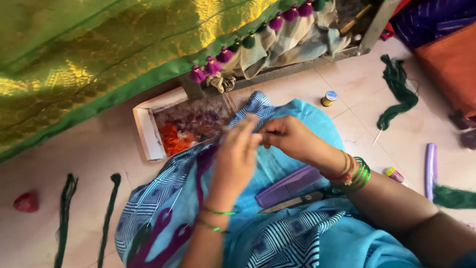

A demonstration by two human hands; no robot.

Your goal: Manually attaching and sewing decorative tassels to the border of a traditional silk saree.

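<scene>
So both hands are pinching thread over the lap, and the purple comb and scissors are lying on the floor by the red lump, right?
Not quite. In the head view the purple comb and scissors lie on the blue cloth over the lap, under the right hand, not by the red lump. The left hand works beside it.

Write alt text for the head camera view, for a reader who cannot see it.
Two hands, the left hand and right hand, meet fingertip to fingertip over a lap draped in blue patterned cloth, pinching something too small to make out. A purple comb and scissors lie on the lap; green-gold fabric with tassels hangs above.
</scene>
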